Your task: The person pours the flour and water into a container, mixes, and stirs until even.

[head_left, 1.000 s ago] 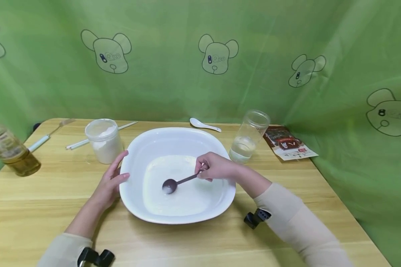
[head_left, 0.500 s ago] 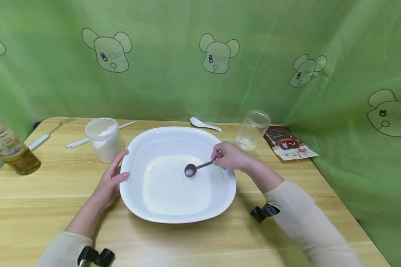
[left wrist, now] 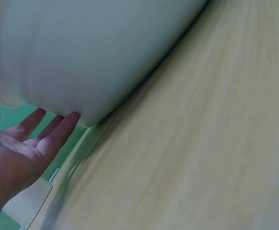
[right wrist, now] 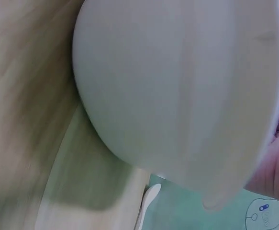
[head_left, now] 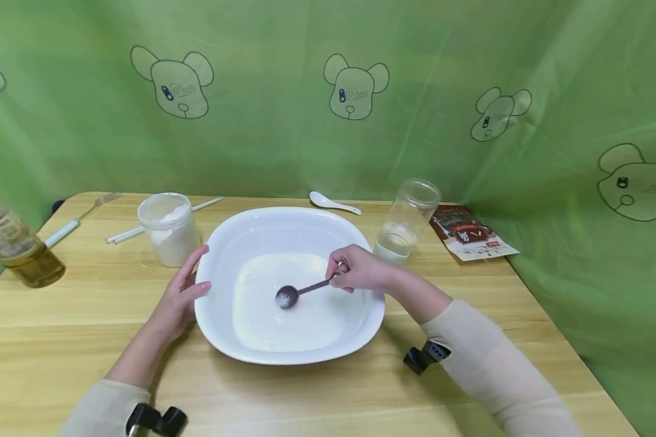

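Note:
A large white basin stands in the middle of the wooden table, with a shallow, pale wet-looking layer on its floor. My left hand holds its left side: thumb at the rim, other fingers spread against the outer wall, as the left wrist view shows. In my right hand the handle of a dark brown spoon is pinched. Its round bowl is low inside the basin and contains a little whitish stuff. From the right wrist, mostly the basin's outer wall is visible; it hides the spoon.
Left of the basin stand a jar of white powder and a tilted-looking bottle of amber liquid. White sticks lie behind. A white spoon, a glass jar with clear liquid and a printed packet are at the back right.
My right hand moved the spoon up and right across the basin, then back down and left towards its middle. The left hand has stayed at the rim.

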Demonstrator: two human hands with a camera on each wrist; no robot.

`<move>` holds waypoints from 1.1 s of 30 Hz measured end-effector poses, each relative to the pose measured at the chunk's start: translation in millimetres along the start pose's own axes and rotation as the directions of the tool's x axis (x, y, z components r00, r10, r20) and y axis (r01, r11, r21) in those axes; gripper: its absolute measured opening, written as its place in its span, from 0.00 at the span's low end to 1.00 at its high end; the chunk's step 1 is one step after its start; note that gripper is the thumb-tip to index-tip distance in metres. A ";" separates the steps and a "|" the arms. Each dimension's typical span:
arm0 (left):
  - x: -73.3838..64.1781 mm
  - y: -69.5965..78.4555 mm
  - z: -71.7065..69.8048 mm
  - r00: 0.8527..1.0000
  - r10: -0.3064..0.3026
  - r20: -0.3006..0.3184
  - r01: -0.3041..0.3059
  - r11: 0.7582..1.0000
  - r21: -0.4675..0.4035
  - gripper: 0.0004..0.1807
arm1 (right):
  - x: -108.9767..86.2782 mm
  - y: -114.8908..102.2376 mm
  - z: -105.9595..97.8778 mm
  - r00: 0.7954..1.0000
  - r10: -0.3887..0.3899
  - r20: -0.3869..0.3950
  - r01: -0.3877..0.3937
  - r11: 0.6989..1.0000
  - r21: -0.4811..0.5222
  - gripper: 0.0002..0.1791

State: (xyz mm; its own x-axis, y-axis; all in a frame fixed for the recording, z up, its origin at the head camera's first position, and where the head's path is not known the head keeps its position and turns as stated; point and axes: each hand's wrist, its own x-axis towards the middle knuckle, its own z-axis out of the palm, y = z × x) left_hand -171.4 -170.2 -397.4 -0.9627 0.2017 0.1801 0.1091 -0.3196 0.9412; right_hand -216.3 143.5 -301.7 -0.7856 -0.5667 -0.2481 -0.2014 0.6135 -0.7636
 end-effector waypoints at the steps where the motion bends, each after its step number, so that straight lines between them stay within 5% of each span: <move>1: 0.3 -0.1 -0.2 1.000 0.002 0.002 -0.002 1.000 0.001 0.31 | -2.6 0.5 -1.1 1.000 -0.002 0.013 0.002 1.000 0.004 0.03; 9: 1.8 0.2 -1.7 1.000 0.000 0.006 0.000 1.000 0.004 0.31 | -14.2 3.5 -19.9 0.998 0.037 -0.057 -0.043 0.994 -0.098 0.04; 17: 1.2 0.7 -2.1 1.000 -0.006 0.000 0.006 1.000 0.007 0.31 | 12.5 3.2 -13.6 0.987 0.020 -0.157 -0.042 0.989 -0.139 0.03; 24: -0.2 1.3 -1.1 1.000 -0.028 -0.007 0.028 1.000 -0.001 0.33 | 25.6 -1.1 11.0 0.998 -0.052 -0.042 0.051 0.998 -0.033 0.03; 29: 0.0 0.6 -0.6 1.000 -0.030 -0.004 0.030 1.000 -0.007 0.33 | 9.8 -2.4 12.3 0.992 -0.095 0.080 0.098 0.995 -0.036 0.03; 33: 0.0 -0.5 -0.6 1.000 -0.011 -0.001 0.011 1.000 -0.014 0.32 | -8.7 -0.9 -0.4 0.991 -0.100 0.088 0.109 0.989 -0.101 0.04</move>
State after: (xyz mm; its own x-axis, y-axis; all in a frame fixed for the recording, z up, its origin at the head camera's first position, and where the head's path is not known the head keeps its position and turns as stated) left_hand -171.6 -170.6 -398.1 -0.9642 0.2043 0.1692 0.0949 -0.3300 0.9392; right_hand -209.6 148.0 -298.6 -0.7067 -0.6718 -0.2219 -0.3444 0.6006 -0.7216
